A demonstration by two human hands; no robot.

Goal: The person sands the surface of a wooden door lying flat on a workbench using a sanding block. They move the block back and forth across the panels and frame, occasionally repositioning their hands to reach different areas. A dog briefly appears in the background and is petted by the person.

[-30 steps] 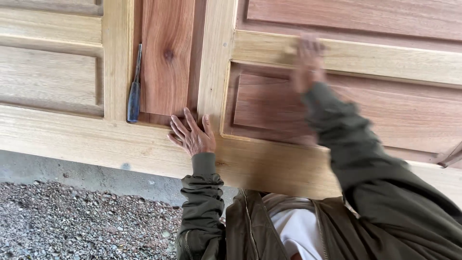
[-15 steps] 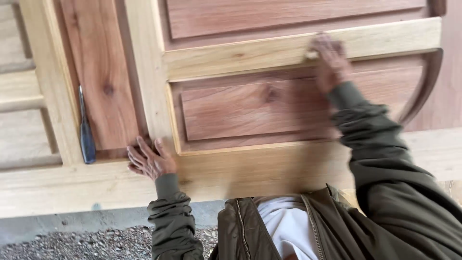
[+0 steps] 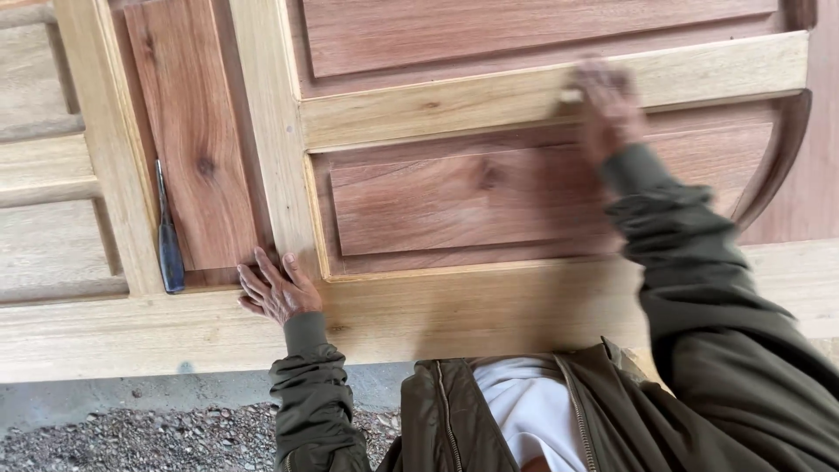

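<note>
A large wooden door [image 3: 454,319] of pale frame pieces and reddish panels lies flat in front of me. My left hand [image 3: 275,293] rests flat on it with fingers spread, at the foot of a pale upright piece [image 3: 271,131]. My right hand [image 3: 607,109] is blurred with motion and presses a small pale sanding piece [image 3: 569,95] against the pale cross rail [image 3: 437,105]. Just below that rail sits a raised reddish panel [image 3: 454,205]. Both arms wear dark green jacket sleeves.
A blue-handled chisel [image 3: 169,245] lies in the recess of the narrow reddish panel [image 3: 188,131], left of my left hand. Beneath the door's near edge run a concrete strip [image 3: 87,398] and gravel ground [image 3: 131,437]. A curved dark moulding [image 3: 778,157] ends the panel at right.
The view swung right along the door, then settled. My right hand keeps rubbing along the pale cross rail. My left hand stays planted in the same place.
</note>
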